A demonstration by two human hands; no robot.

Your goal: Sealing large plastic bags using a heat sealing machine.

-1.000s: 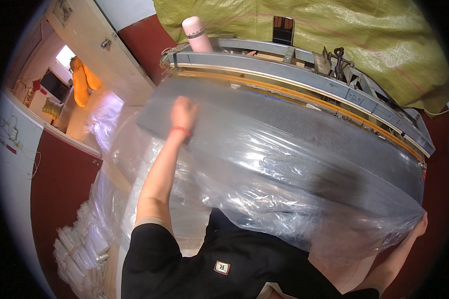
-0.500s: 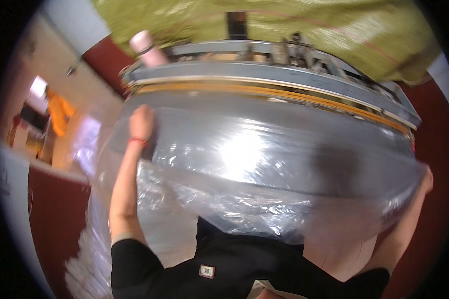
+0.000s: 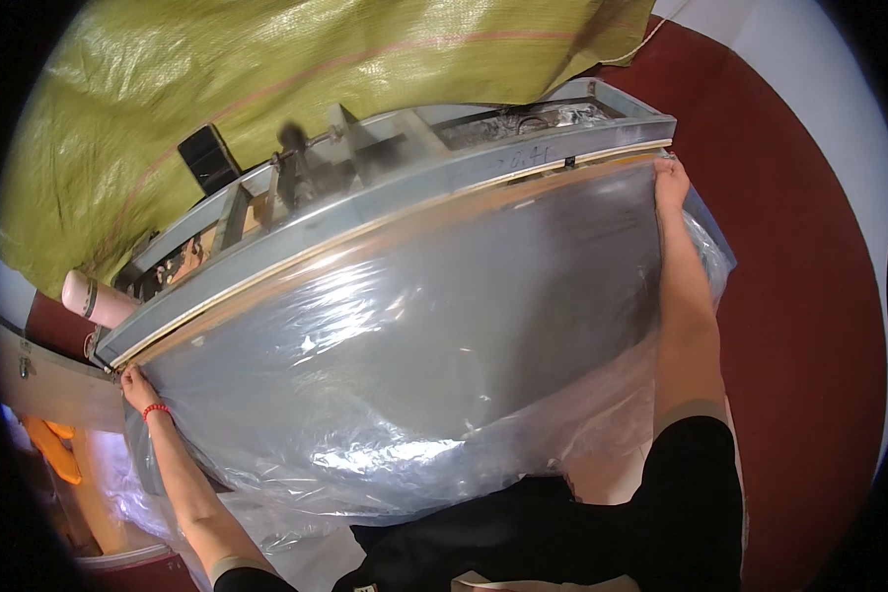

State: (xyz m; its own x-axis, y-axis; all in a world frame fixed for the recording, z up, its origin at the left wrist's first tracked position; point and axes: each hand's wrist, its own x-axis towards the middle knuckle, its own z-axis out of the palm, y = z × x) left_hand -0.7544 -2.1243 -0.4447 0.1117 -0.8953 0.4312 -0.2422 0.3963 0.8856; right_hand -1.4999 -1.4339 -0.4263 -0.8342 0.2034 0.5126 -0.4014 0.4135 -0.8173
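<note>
A large clear plastic sheet (image 3: 405, 375) lies stretched over a grey table surface in front of a long grey metal machine bar (image 3: 385, 222) with a tan strip along its edge. My left hand (image 3: 138, 387), with a red band at the wrist, pinches the sheet's far left corner against the bar. My right hand (image 3: 669, 183) holds the sheet's far right corner at the bar's other end. Both arms are spread wide across the sheet.
A yellow-green woven tarp (image 3: 266, 89) hangs behind the machine. A pink cylinder (image 3: 94, 299) lies at the machine's left end. Red floor (image 3: 809, 296) runs along the right. More crumpled plastic (image 3: 128, 474) lies at the lower left, near an orange object (image 3: 49, 449).
The view has swung to the right. My hands have spread outward along the bar, pulling the sheet flatter; the left hand has moved from the sheet's middle to its left corner.
</note>
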